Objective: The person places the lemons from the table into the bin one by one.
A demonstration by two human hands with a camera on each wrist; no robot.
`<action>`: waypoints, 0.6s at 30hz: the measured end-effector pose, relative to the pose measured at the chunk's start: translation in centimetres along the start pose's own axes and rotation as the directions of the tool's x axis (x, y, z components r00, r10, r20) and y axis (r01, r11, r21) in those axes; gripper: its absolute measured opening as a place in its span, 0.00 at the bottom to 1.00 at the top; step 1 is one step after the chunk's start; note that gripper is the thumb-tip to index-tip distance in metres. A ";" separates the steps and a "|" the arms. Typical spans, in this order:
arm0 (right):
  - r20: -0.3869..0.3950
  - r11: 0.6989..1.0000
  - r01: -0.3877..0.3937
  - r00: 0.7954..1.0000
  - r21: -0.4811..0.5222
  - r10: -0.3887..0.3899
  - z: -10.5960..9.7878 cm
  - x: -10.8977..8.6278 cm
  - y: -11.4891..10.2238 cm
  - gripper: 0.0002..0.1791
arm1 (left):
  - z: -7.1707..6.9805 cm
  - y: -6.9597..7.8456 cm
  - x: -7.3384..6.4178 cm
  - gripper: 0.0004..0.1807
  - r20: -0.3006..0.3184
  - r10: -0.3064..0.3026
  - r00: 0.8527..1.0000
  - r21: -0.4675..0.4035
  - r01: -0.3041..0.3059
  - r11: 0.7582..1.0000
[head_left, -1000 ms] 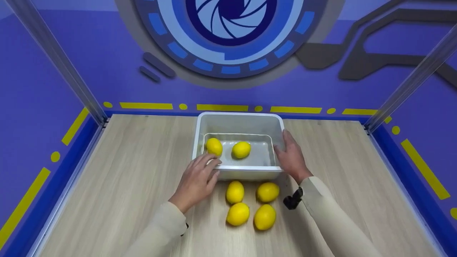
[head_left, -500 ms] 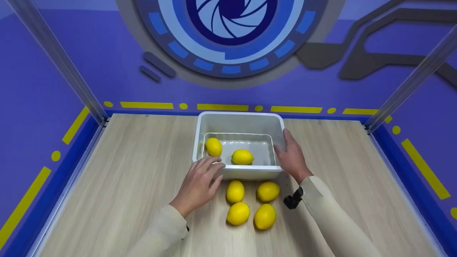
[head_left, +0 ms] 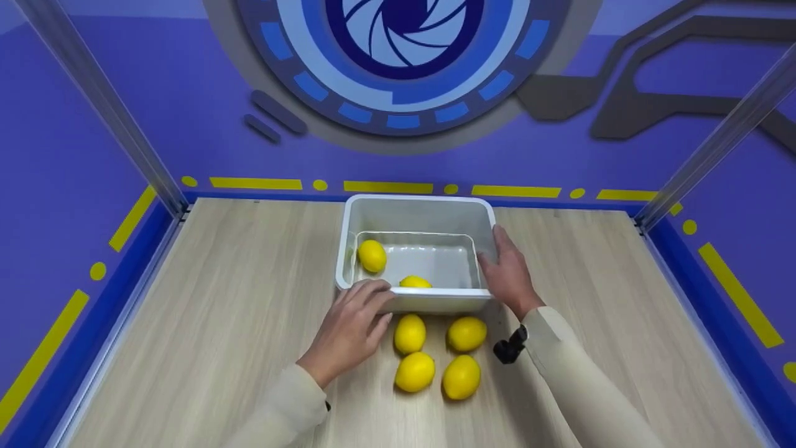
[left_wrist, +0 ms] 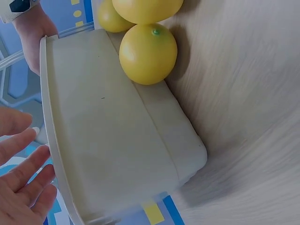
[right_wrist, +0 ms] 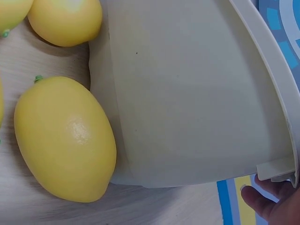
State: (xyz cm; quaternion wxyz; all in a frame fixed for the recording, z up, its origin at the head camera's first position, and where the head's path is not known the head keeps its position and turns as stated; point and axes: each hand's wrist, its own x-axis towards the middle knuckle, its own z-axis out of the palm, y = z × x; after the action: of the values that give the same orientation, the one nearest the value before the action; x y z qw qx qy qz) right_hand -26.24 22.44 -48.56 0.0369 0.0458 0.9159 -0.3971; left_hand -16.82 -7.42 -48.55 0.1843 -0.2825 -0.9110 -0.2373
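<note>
A white plastic bin stands toward the back of the table. Its right side is gripped by my right hand, thumb over the rim and fingers outside. My left hand lies at the front left corner, its loosely bent fingers at the rim; in the left wrist view those fingers are spread beside the edge. Inside the bin, one lemon sits at the left and another lemon is partly hidden behind the front wall. Several lemons, among them a front right lemon, lie on the table before the bin.
The wooden table spreads out on both sides of the bin. A blue and purple printed panel rises behind it, with metal posts at the corners. A small black device sits at my right cuff.
The middle lemon in the bin has rolled toward the front wall and is now mostly hidden. My left hand has shifted slightly right along the rim. The right hand keeps its hold.
</note>
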 end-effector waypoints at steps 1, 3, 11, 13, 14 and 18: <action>-0.001 1.000 -0.002 1.000 -0.002 0.002 0.0 0.0 0.0 0.40 | 0.0 0.1 0.0 0.16 0.003 0.001 1.000 -0.003 -0.001 1.000; -0.004 1.000 -0.009 1.000 -0.004 0.009 0.0 0.0 -0.1 0.40 | -0.1 0.3 0.0 0.17 0.017 0.003 1.000 -0.016 -0.003 1.000; 0.002 1.000 -0.016 1.000 0.000 0.016 0.0 0.0 -0.1 0.40 | -0.2 1.3 -0.1 0.18 0.122 0.012 0.992 -0.038 -0.007 0.999; 0.002 1.000 -0.013 1.000 -0.002 0.013 0.0 0.0 -0.1 0.40 | -0.1 1.5 -0.2 0.18 0.150 0.022 0.988 -0.047 -0.015 0.999; 0.002 1.000 -0.013 1.000 -0.002 0.013 0.0 0.0 -0.1 0.40 | -0.1 1.5 -0.2 0.18 0.165 0.027 0.986 -0.053 -0.018 0.998; 0.002 1.000 -0.019 1.000 0.012 0.019 0.2 0.1 -0.2 0.40 | -0.2 1.6 -0.3 0.20 0.218 0.036 0.975 -0.069 -0.021 0.997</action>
State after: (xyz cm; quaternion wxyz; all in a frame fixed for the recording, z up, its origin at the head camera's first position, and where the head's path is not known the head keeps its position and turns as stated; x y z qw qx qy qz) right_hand -26.34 22.17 -48.55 0.0412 0.0543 0.9130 -0.4023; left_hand -15.63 -6.53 -47.98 0.0767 -0.3258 -0.9133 -0.2321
